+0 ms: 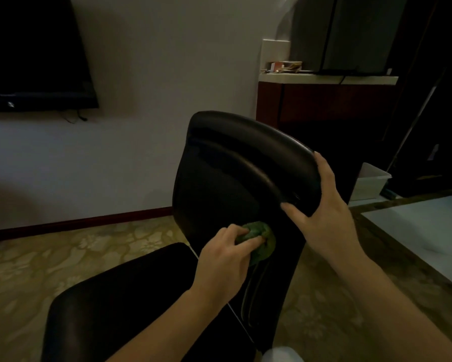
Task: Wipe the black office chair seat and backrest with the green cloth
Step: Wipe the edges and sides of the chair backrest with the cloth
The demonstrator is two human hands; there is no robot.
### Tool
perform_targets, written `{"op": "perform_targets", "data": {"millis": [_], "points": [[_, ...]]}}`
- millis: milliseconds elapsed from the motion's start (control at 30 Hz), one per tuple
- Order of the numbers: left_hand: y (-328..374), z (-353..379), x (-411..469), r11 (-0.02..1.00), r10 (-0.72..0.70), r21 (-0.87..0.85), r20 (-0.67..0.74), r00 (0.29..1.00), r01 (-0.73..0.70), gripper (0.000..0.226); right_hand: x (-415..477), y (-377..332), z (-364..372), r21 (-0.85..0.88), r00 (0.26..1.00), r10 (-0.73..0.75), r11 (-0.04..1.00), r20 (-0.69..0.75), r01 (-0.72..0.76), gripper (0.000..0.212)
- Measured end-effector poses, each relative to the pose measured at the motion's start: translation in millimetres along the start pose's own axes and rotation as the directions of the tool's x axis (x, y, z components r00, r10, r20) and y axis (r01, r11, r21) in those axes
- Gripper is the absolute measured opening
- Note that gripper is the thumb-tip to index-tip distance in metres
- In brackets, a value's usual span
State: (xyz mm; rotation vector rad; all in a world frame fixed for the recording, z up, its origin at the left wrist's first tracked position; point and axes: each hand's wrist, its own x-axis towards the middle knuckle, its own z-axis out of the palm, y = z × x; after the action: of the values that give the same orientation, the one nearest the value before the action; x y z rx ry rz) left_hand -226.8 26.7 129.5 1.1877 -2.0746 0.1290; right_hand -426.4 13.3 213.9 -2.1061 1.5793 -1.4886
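left hand [223,253] clenches green cloth [261,240] on backrest [232,178]; right hand [326,205] grasps its right edge. risk: chair may swivel if released.

Office chair [219,178] on patterned floor [49,257]

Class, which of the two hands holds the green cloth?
The left hand: it grips the green cloth against the backrest, while the right hand only holds the backrest's upper edge.

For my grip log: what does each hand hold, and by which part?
The left hand grips the bunched green cloth, pressed on the lower backrest. The right hand holds the backrest's top corner.
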Motion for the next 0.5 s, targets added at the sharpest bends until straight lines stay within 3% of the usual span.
{"op": "perform_targets", "data": {"millis": [200, 300, 500], "points": [[-6.6, -10.7, 8.1, 0.999, -0.043, -0.024, -0.046, 0.998, 0.042, 0.035, 0.7, 2.6, 1.0, -0.068, 1.000, -0.014, 0.998, 0.006, 0.015, 0.099], [3.0, -17.8, 30.0, 0.997, -0.060, -0.048, -0.109, 0.992, 0.055, 0.037, 1.0, 3.5, 1.2, -0.087, 1.000, -0.029, 0.996, -0.010, 0.028, 0.087], [12.1, 1.4, 21.1, 0.998, -0.017, -0.060, -0.090, 0.996, 0.011, 0.033, 1.4, 8.3, 2.6, -0.087, 0.999, -0.034, 0.996, -0.018, 0.032, 0.079]]}}
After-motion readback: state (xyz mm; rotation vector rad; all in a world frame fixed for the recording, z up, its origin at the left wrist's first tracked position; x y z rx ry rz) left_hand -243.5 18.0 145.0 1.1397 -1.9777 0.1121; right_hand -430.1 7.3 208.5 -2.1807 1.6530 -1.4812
